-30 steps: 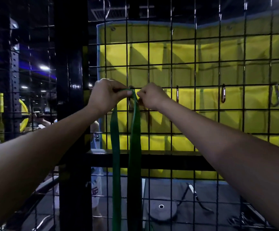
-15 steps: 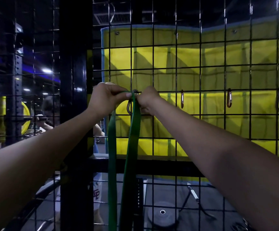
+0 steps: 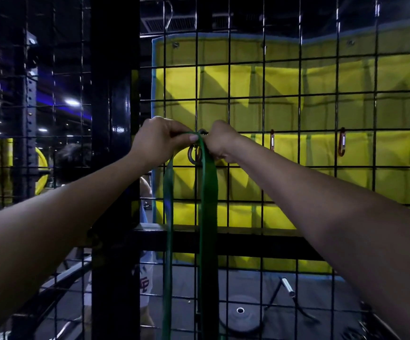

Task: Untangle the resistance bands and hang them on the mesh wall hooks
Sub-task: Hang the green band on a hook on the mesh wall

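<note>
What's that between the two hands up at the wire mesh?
In the head view, the top of the green band and a metal clip sit between the left hand and right hand.

Two bare arms reach forward and up, converging at centre. The left hand (image 3: 158,139) and right hand (image 3: 223,143) nearly touch, fingers curled in pinching grips.
</note>
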Tool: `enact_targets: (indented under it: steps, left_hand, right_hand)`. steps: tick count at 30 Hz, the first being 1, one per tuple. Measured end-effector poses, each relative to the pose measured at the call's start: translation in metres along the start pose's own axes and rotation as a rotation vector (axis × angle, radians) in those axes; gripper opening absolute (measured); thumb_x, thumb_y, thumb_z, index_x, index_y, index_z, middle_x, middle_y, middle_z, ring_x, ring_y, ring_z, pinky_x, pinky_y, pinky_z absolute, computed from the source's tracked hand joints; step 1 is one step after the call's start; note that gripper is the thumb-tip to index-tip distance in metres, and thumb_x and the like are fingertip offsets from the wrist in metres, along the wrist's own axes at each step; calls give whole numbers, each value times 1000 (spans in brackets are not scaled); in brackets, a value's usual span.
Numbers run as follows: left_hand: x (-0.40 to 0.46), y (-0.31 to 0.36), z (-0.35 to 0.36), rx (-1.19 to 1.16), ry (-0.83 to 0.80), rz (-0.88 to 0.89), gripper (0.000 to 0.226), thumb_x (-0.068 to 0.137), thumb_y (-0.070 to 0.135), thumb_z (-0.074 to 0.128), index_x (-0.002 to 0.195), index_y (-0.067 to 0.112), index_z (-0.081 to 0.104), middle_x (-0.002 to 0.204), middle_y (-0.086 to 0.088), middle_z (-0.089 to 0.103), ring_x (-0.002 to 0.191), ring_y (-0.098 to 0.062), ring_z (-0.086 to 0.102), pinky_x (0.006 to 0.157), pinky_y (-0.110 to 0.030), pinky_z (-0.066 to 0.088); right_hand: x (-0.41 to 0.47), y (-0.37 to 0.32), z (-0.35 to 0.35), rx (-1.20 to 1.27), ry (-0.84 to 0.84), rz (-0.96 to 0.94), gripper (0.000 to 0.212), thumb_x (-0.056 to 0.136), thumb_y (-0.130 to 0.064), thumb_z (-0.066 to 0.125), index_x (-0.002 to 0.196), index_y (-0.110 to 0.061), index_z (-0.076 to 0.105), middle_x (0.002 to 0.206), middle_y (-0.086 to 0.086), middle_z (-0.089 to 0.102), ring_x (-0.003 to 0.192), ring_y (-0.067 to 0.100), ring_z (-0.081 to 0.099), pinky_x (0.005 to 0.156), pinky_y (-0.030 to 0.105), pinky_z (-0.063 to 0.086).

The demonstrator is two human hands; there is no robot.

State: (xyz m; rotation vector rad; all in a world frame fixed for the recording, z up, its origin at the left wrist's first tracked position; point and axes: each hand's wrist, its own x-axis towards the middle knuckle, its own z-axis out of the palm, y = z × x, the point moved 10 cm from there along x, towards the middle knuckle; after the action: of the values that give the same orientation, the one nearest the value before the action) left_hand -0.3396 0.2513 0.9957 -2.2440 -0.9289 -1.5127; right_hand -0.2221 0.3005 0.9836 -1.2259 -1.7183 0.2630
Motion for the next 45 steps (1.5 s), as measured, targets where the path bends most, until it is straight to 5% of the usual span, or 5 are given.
enact_targets:
  steps: [9,18,23,33,45]
  left_hand:
    - [16,-1,10,43,-160,-69,27,84,31,63,100,10,71,89,-3,69,78,-12,61,72,-17,47]
    - [22,-7,20,17,-244,-124,27,85,32,64,95,9,72,90,-15,70,78,-18,58,76,-35,52]
    - [16,-4,15,66,-177,-34,32,89,32,58,93,3,70,89,-19,68,85,-31,63,80,-41,51]
    - [24,2,23,227,-296,8,39,93,34,51,69,4,59,57,-2,46,55,-17,43,52,-23,33]
    - [25,-10,34,142,-442,-98,42,95,32,48,71,-2,54,59,-3,39,55,-15,36,55,-26,32]
  right_hand:
    - [2,-3,-1,-117,-18,-38,15,93,-16,51,99,-4,55,93,14,57,91,32,62,66,34,50]
    - [3,-2,-3,-167,-37,-58,22,94,-19,50,73,-11,50,77,9,54,78,25,56,55,27,44]
    - [5,1,-2,-117,-54,-35,17,94,-20,51,84,-6,54,78,11,56,77,27,61,63,34,51]
    - [8,3,-3,-171,-43,-49,15,94,-19,50,90,-5,55,67,6,47,68,23,52,52,26,40]
    - [7,4,-5,-201,-54,-62,26,93,-27,53,76,-8,55,76,11,55,75,23,54,61,29,41]
